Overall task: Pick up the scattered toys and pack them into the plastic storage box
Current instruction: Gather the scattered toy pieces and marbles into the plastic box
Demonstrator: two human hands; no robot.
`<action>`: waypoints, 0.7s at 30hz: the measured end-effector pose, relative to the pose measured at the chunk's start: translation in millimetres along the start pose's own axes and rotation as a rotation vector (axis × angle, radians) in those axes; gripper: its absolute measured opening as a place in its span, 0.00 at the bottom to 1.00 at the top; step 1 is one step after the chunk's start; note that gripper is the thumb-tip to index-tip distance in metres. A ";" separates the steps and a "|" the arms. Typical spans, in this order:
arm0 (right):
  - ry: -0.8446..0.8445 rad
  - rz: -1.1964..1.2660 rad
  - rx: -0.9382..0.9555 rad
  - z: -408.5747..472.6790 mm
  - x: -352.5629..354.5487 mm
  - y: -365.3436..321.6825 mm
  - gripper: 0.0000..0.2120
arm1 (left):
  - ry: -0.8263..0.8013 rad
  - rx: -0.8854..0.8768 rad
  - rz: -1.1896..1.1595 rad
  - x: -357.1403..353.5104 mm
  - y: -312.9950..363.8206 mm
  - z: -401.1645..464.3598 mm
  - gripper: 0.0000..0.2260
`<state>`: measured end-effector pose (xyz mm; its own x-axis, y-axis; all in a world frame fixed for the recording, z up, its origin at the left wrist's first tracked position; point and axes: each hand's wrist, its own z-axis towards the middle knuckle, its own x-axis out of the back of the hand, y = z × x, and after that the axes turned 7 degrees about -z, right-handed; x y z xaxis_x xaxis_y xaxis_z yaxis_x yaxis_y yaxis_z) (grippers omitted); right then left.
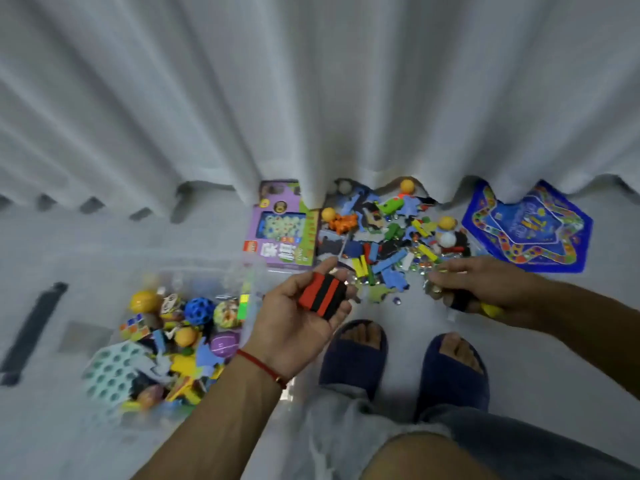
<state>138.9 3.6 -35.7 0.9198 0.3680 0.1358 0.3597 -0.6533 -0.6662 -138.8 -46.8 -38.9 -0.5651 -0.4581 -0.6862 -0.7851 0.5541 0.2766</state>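
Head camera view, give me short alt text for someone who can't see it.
A person's left hand holds a red-and-black striped block beside a clear plastic storage box partly filled with toys. The right hand grips small pieces at the edge of a scattered toy pile below a white curtain.

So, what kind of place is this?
Probably a room in a home, seen from above the floor. A long white curtain hangs to the floor, loose toys lie scattered below it, and the person wears blue house slippers.
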 end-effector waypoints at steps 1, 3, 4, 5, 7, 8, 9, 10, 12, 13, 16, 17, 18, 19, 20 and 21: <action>-0.090 -0.035 0.011 -12.6 -19.7 -33.2 0.09 | 0.014 -0.059 -0.001 10.7 16.9 -21.4 0.17; -0.257 -0.128 0.070 -37.3 -65.0 -94.7 0.09 | 0.070 -0.182 0.003 36.7 49.1 -62.4 0.17; -0.320 -0.177 0.108 -47.3 -90.6 -121.3 0.09 | 0.117 -0.241 0.009 49.7 63.9 -81.8 0.17; -0.360 -0.231 0.146 -55.3 -117.7 -144.2 0.08 | 0.170 -0.297 0.017 63.6 78.1 -99.8 0.16; -0.398 -0.330 0.208 -66.0 -175.8 -180.1 0.06 | 0.236 -0.383 0.030 87.2 101.9 -130.8 0.10; -0.420 -0.357 0.220 -68.5 -204.5 -192.1 0.06 | 0.262 -0.404 0.038 95.7 110.5 -143.9 0.07; -0.440 -0.382 0.225 -69.4 -230.8 -200.1 0.06 | 0.290 -0.413 0.053 101.5 116.9 -154.1 0.04; -0.444 -0.417 0.228 -69.0 -254.6 -204.1 0.07 | 0.316 -0.417 0.073 103.9 121.2 -162.6 0.04; -0.423 -0.493 0.236 -66.4 -288.4 -204.8 0.11 | 0.349 -0.427 0.113 105.7 125.4 -175.2 0.07; -0.416 -0.523 0.235 -65.8 -299.2 -203.7 0.12 | 0.357 -0.424 0.119 105.6 126.1 -179.2 0.07; -0.392 -0.563 0.196 -65.6 -307.7 -199.9 0.16 | 0.421 -0.416 0.201 108.1 125.8 -184.4 0.06; -0.377 -0.570 0.188 -65.5 -303.0 -198.4 0.16 | 0.437 -0.419 0.241 106.8 123.9 -184.8 0.06; -0.360 -0.593 0.192 -65.8 -295.2 -196.4 0.16 | 0.443 -0.426 0.268 104.5 121.5 -183.7 0.05; -0.347 -0.626 0.204 -65.8 -285.2 -194.3 0.15 | 0.443 -0.440 0.291 100.1 118.8 -182.2 0.04; -0.335 -0.657 0.217 -64.9 -272.9 -191.8 0.14 | 0.441 -0.462 0.316 95.3 115.7 -179.7 0.02; -0.323 -0.688 0.227 -64.0 -258.5 -189.3 0.13 | 0.435 -0.488 0.346 90.7 112.4 -175.9 0.02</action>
<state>-157.0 -10.3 102.2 0.3991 0.8366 0.3753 0.7583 -0.0711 -0.6480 -322.8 -148.4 48.3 -0.7706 -0.6037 -0.2043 -0.5098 0.3914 0.7661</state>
